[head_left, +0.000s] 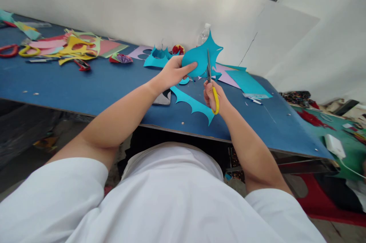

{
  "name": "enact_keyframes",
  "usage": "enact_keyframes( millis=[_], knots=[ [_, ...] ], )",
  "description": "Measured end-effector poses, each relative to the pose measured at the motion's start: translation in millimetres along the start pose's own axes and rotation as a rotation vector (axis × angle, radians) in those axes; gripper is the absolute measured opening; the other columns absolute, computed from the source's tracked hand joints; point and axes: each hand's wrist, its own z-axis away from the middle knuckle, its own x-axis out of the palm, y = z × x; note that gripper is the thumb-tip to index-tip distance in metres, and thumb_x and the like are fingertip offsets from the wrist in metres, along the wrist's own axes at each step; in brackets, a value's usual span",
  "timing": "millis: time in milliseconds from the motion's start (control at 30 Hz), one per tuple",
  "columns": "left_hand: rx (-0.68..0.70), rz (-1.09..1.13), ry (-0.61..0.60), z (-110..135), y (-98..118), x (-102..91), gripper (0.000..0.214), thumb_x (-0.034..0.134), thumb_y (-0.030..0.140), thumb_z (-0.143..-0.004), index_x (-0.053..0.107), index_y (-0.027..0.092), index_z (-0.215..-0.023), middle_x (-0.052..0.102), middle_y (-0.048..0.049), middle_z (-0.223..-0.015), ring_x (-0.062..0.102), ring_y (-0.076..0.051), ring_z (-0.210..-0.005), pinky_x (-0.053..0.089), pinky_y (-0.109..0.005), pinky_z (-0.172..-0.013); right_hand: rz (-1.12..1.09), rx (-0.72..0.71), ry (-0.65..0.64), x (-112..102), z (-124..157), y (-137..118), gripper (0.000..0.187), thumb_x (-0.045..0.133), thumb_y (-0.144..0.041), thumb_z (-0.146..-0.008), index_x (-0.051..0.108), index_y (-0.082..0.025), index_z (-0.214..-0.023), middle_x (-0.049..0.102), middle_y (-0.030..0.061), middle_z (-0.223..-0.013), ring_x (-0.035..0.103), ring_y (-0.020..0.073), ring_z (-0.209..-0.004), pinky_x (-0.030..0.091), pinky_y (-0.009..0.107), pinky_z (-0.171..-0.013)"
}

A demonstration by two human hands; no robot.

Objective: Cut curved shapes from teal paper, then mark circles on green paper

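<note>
My left hand point(175, 71) pinches a piece of turquoise paper point(197, 58) by its left side, thumb on top, above the table. The paper has a rounded left part and pointed scraps of edge at the right. My right hand point(213, 94) grips yellow-handled scissors point(215, 101). Their blades point upward and lie across the paper near its right part. Below the hands, a scalloped turquoise offcut point(192, 102) rests on the table, partly over a phone-like flat object point(162, 98). Another curled turquoise offcut point(156, 58) lies behind my left wrist.
The blue table point(114, 86) runs along a white wall. Paper scraps point(77, 46) and more scissors point(30, 50) lie at the left. A clear bottle point(204, 34) stands behind the held paper. Turquoise sheets point(251, 81) and a pen point(255, 101) are at the right, beside a green table point(323, 132).
</note>
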Motion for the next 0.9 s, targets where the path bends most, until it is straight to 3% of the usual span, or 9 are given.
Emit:
enact_keyframes(
  millis=[167,367,800,900],
  knots=[
    [-0.009,-0.032,0.015,0,0,-0.6,0.06,0.083,0.066,-0.105,0.054,0.024,-0.075,0.048,0.0024,-0.065,0.047,-0.012,-0.058,0.038,-0.027,-0.051,0.021,0.013,-0.002,0,0,1,0.094,0.061,-0.121,-0.074,0.051,-0.03,-0.097,0.038,-0.0065,-0.065,0.041,0.0148,-0.055,0.031,0.03,-0.049],
    [-0.016,-0.046,0.021,0,2,-0.1,0.061,0.082,0.067,-0.106,0.054,0.023,-0.075,0.048,0.0027,-0.065,0.048,-0.012,-0.057,0.038,-0.027,-0.051,0.022,0.023,-0.009,1,2,-6,0.098,0.061,-0.123,-0.07,0.048,-0.03,-0.096,0.038,-0.0076,-0.063,0.04,0.0143,-0.053,0.03,0.031,-0.049],
    [0.012,-0.03,0.048,-1,0,-0.7,0.067,0.08,0.081,-0.101,0.052,0.026,-0.076,0.047,0.0028,-0.065,0.046,-0.013,-0.058,0.041,-0.029,-0.051,0.003,0.019,-0.049,0,3,-7,0.092,0.063,-0.119,-0.077,0.046,-0.03,-0.097,0.038,-0.008,-0.063,0.041,0.0148,-0.051,0.03,0.031,-0.047],
    [0.011,-0.014,0.036,-1,1,0.0,0.07,0.081,0.083,-0.1,0.05,0.026,-0.074,0.046,0.0031,-0.063,0.046,-0.013,-0.056,0.038,-0.029,-0.05,-0.011,0.03,-0.043,1,2,-5,0.095,0.064,-0.121,-0.074,0.044,-0.031,-0.096,0.036,-0.0082,-0.062,0.04,0.0158,-0.05,0.03,0.031,-0.047]
  ],
)
